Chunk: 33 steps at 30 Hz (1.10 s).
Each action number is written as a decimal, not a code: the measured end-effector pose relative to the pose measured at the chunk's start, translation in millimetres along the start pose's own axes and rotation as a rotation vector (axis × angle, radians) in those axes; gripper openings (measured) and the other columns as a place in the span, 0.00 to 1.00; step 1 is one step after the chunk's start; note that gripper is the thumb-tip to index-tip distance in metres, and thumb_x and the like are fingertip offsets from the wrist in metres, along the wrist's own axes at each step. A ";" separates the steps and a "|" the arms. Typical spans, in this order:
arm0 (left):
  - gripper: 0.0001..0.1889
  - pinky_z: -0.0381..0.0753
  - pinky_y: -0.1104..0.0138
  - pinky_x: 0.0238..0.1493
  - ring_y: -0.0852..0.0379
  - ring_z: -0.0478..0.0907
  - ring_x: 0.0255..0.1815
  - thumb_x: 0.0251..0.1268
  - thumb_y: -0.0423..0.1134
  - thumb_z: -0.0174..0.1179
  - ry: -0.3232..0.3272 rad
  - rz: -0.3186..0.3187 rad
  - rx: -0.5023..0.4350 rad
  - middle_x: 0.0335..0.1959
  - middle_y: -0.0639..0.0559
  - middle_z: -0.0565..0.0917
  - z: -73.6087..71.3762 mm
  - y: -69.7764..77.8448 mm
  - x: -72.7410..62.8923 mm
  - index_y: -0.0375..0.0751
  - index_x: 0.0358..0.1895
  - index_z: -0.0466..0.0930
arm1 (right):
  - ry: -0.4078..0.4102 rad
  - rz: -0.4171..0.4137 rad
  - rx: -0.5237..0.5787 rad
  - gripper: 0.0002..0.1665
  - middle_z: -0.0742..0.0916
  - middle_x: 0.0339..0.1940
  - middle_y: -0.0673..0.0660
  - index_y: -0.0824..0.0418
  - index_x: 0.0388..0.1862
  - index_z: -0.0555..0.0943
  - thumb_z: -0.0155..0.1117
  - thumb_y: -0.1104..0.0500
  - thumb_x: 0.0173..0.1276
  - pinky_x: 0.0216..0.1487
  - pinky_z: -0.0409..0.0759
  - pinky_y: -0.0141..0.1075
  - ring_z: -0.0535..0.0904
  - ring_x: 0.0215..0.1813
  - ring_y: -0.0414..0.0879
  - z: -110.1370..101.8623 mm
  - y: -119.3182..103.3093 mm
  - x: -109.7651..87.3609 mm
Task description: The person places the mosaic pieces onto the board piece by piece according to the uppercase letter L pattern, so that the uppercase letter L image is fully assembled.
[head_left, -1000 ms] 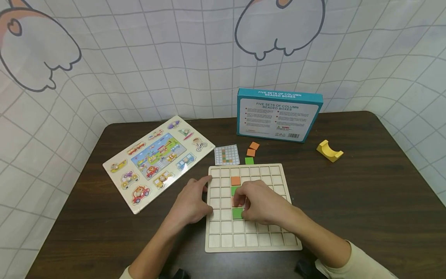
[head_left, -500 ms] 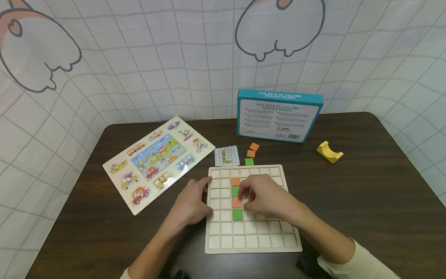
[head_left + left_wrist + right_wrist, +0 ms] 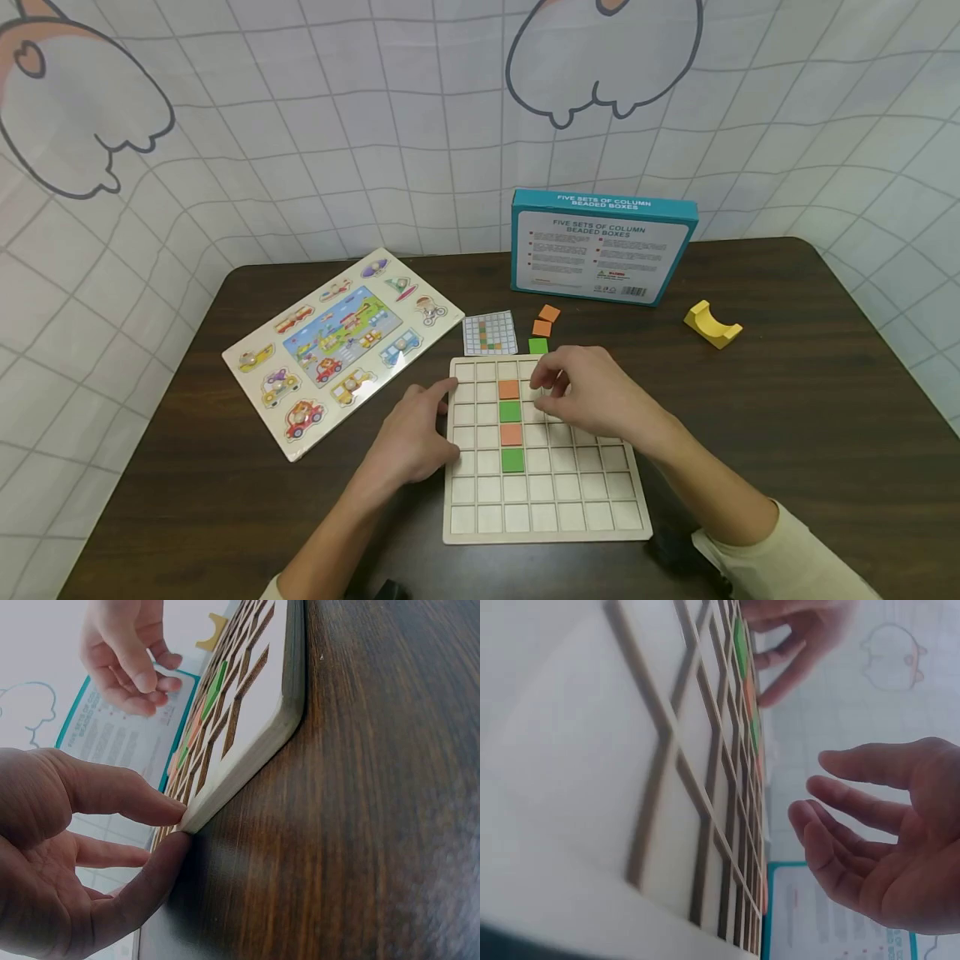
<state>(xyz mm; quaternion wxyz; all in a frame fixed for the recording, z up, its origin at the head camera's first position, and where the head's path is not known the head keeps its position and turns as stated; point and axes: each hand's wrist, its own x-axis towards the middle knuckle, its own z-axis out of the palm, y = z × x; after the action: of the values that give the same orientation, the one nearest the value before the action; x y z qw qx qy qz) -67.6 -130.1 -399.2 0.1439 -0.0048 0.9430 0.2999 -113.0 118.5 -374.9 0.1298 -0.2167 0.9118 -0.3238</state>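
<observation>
A pale wooden grid board (image 3: pixel 547 533) lies on the table. One of its columns holds a vertical run of square tiles: an orange tile (image 3: pixel 508 389), a green tile (image 3: pixel 510 412), a salmon tile (image 3: pixel 511 434) and another green tile (image 3: pixel 513 460). My left hand (image 3: pixel 411 435) touches the board's left edge with thumb and index finger spread apart. Above the board's upper middle, right of the tile column, hovers my right hand (image 3: pixel 592 392). Its fingers bend loosely; in the right wrist view that hand (image 3: pixel 885 832) shows no tile between thumb and fingers.
Behind the board lie a small pattern card (image 3: pixel 490 333), a loose green tile (image 3: pixel 537 345) and two orange tiles (image 3: pixel 542 328). A vehicle peg puzzle (image 3: pixel 255 392) is at left. A teal box (image 3: pixel 603 250) stands at the back; a yellow curved block (image 3: pixel 711 325) sits right.
My right hand has let go of the salmon tile, which stays in its cell. It has moved up and right, away from the tile column. My left hand has stayed at the board's edge.
</observation>
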 end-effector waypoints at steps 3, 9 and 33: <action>0.49 0.75 0.58 0.42 0.48 0.73 0.44 0.39 0.27 0.74 0.000 0.001 0.004 0.49 0.44 0.78 -0.2 0.4 0.4 0.43 0.75 0.71 | 0.012 0.007 0.008 0.07 0.87 0.34 0.50 0.58 0.43 0.89 0.73 0.60 0.66 0.41 0.78 0.39 0.80 0.39 0.44 -6.8 4.6 4.0; 0.49 0.74 0.59 0.42 0.48 0.73 0.43 0.40 0.26 0.73 0.004 0.001 0.009 0.49 0.44 0.78 -0.3 1.0 0.6 0.43 0.76 0.71 | 0.023 -0.002 0.008 0.12 0.88 0.36 0.51 0.60 0.48 0.88 0.73 0.60 0.66 0.45 0.78 0.40 0.81 0.40 0.44 -19.3 12.6 12.7; 0.48 0.74 0.59 0.40 0.48 0.73 0.43 0.40 0.25 0.72 0.008 0.008 0.005 0.48 0.43 0.78 0.7 0.6 0.7 0.43 0.75 0.72 | 0.016 0.063 0.027 0.20 0.87 0.50 0.63 0.64 0.57 0.85 0.71 0.63 0.66 0.51 0.79 0.48 0.84 0.46 0.51 -45.6 45.7 58.2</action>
<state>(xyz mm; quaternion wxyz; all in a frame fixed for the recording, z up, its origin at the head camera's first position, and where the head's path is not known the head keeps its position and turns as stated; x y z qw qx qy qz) -68.2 -129.2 -399.7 0.1388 -0.0022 0.9443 0.2982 -195.2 146.8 -375.6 0.1357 -0.1835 0.9147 -0.3334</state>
